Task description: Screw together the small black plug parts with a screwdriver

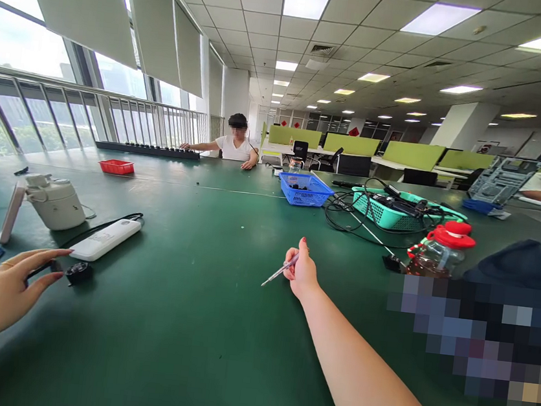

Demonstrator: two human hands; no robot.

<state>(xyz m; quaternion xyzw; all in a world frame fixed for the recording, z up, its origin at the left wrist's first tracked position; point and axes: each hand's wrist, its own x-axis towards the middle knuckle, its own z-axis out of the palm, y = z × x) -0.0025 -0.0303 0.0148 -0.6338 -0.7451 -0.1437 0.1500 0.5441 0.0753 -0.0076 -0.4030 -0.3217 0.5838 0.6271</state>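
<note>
My right hand (302, 273) is closed around a slim screwdriver (278, 274), its silver tip slanting down to the left over the green table (177, 336). On the left, my left hand (5, 300) has its fingers stretched out and thumb apart. Its fingertips are beside a small round black part (79, 273) lying on the table. Something dark shows between thumb and fingers; I cannot make out what it is. Just beyond the fingertips lies a white power bank (107, 240) with a black cable.
At left are a white bottle (58, 203) and a red tray (116, 166). Farther back stand a blue basket (304, 190) and a green basket (387, 210) of cables. A red-lidded jug (443, 252) stands right. A person (237, 144) sits across; another is far right.
</note>
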